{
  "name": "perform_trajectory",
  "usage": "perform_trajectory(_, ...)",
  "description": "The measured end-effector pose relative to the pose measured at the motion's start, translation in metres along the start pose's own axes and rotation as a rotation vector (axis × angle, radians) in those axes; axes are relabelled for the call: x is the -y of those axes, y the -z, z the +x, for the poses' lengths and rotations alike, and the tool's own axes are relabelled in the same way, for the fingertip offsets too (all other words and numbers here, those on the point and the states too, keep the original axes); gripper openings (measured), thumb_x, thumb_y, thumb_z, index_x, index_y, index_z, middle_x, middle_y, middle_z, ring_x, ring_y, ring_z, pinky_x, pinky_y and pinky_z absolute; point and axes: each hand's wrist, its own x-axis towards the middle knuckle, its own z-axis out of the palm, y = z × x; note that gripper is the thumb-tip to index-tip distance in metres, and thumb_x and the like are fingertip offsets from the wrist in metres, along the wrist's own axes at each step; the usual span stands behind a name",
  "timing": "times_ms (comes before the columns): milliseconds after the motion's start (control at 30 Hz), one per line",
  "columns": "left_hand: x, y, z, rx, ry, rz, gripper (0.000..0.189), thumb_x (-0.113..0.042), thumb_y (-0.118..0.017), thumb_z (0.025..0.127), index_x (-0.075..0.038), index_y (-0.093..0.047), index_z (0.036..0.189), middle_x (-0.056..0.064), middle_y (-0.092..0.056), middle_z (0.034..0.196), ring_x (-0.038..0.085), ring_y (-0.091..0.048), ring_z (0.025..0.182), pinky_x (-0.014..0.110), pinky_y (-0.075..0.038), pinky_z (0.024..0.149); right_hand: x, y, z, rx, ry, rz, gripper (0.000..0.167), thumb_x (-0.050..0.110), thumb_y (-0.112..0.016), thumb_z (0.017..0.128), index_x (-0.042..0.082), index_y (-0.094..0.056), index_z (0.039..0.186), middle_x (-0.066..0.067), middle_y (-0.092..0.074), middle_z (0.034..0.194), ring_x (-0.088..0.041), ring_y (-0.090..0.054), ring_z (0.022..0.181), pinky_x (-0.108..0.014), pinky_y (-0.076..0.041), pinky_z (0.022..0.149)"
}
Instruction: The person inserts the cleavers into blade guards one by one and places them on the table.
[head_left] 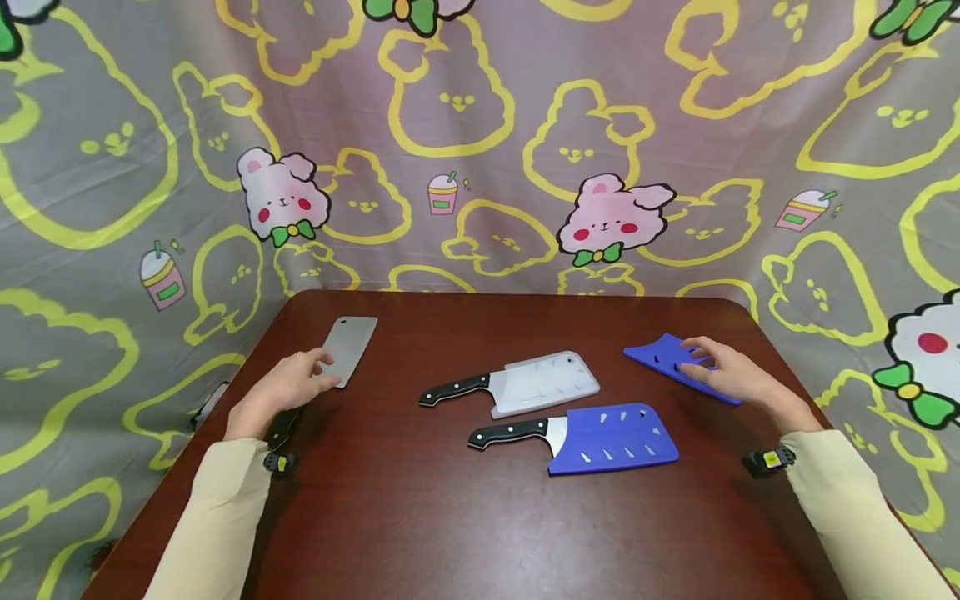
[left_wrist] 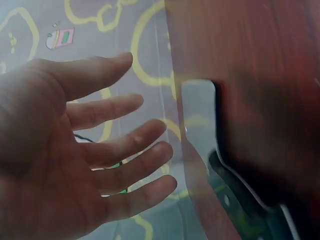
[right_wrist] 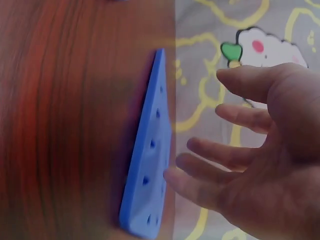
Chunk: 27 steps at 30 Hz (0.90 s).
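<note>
From the head view, here's the tally: two cleavers covered, one bare! The white-sheathed cleaver (head_left: 551,383) and the blue-sheathed cleaver (head_left: 615,437) lie mid-bench (head_left: 450,533), one below the other. Over on the left, the bare cleaver (head_left: 350,346) lies beside the left hand (head_left: 288,383); on the right, the loose blue sheath (head_left: 669,352) lies under the right hand (head_left: 723,371). My call: two pairings made, this knife and sheath left unmatched.

To the left wrist view: fingers spread, pinching nothing, with the cleaver's blade and black handle just beside them!

And the right wrist view: fingers spread here too, holding nothing, the sheath lying by their tips; whether the lowest fingertip touches it, I cannot tell.
</note>
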Motion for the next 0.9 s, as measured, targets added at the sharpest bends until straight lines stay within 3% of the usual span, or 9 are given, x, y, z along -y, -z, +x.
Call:
perform_trajectory(200, 0.018, 0.000, -0.009, -0.011, 0.034, 0.032, 0.056, -0.030, -0.061, 0.096, 0.010, -0.046, 0.132, 0.037, -0.053, 0.126, 0.049, -0.053, 0.114, 0.059, -0.045, 0.091, -0.015, 0.001, 0.000, 0.014, -0.034, -0.067, 0.058, 0.032, -0.058, 0.098, -0.004, -0.040, 0.140, -0.038, -0.046, 0.135, -0.054, -0.045, 0.122, -0.066, -0.041, 0.094)
perform_trajectory(567, 0.029, -0.008, -0.008, 0.098, 0.209, 0.031, 0.075, -0.033, -0.068, 0.091, 0.011, -0.031, 0.139, 0.042, -0.034, 0.137, 0.053, -0.040, 0.123, 0.066, -0.038, 0.099, -0.034, 0.000, 0.004, 0.029, -0.071, -0.152, 0.074, 0.035, -0.064, 0.093, -0.009, -0.030, 0.143, -0.039, -0.038, 0.138, -0.059, -0.038, 0.122, -0.071, -0.034, 0.096)
perform_trajectory(900, 0.031, -0.009, -0.007, 0.133, 0.231, 0.079, 0.070, -0.023, -0.071, 0.089, 0.011, -0.031, 0.135, 0.042, -0.044, 0.130, 0.051, -0.050, 0.112, 0.059, -0.044, 0.091, -0.045, -0.002, 0.002, 0.098, -0.131, -0.166, 0.083, 0.040, -0.063, 0.093, -0.009, -0.022, 0.146, -0.043, -0.030, 0.142, -0.062, -0.032, 0.126, -0.073, -0.030, 0.099)
